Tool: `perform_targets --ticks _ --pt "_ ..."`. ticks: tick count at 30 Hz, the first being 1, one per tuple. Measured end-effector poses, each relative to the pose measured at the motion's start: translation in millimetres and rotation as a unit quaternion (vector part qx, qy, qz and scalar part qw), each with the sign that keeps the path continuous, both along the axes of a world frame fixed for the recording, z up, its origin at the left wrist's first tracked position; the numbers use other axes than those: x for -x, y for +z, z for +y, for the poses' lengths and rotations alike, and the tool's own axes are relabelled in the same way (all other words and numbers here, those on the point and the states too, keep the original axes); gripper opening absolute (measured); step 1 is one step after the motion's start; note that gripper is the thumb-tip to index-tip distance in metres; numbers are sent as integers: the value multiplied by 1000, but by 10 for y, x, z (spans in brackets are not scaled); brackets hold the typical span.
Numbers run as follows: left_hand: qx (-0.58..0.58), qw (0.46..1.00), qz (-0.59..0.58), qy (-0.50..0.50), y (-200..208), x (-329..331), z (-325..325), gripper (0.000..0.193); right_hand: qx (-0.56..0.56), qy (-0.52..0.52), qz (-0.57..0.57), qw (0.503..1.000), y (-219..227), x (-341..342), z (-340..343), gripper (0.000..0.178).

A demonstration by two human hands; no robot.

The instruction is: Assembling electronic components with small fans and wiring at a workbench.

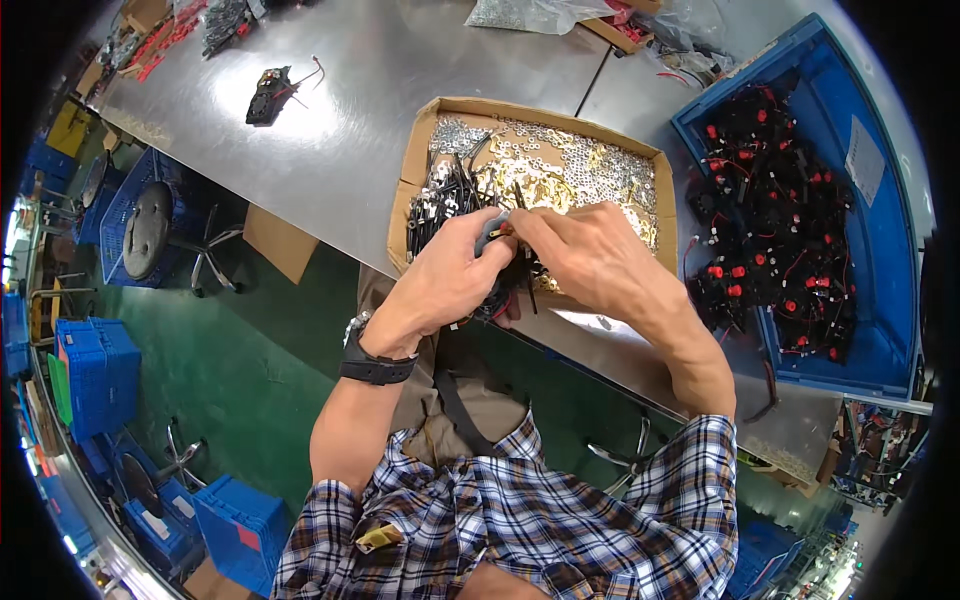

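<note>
Both my hands meet over the front edge of a shallow cardboard tray [405, 190]. My left hand [450, 270] is closed around a small black part with coloured wires [495, 234], a grey rounded piece of which shows between thumb and forefinger. My right hand [600, 258] pinches at the same spot, its fingertips touching the left hand's; exactly what they grip is partly hidden. Thin black strips stick out above and below the fingers. In the tray lie black leads with pale ends [437, 195], brass-coloured metal pieces [530, 180] and many silver nuts [600, 165].
A blue crate [890, 290] of black parts with red knobs stands at the right on the metal table [350, 60]. One black wired part [267, 97] lies at the far left. Clear bags [535, 14] sit at the back. Stools and blue crates [105, 370] stand on the green floor.
</note>
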State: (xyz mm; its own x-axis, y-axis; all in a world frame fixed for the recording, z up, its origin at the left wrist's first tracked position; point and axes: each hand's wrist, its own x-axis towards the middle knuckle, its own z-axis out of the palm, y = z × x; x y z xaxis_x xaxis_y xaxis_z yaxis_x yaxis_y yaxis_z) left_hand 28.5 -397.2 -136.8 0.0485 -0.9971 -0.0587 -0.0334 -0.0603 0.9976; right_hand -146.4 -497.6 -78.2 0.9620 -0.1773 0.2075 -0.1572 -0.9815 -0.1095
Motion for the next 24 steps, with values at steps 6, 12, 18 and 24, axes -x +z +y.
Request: perform_targets --ticks 6,12,18,24 --pt "-24 1000 6 -11 45 10 19 32 -6 27 -3 1000 22 21 -49 39" --pt "-72 995 57 -25 250 40 52 28 -3 30 -6 1000 20 24 -58 29" --pt "-80 992 72 -66 311 34 53 28 -9 -6 13 1000 -15 -8 -77 14" --pt "-88 989 102 -64 292 0 56 25 -99 -30 -112 988 -25 -86 -49 18"
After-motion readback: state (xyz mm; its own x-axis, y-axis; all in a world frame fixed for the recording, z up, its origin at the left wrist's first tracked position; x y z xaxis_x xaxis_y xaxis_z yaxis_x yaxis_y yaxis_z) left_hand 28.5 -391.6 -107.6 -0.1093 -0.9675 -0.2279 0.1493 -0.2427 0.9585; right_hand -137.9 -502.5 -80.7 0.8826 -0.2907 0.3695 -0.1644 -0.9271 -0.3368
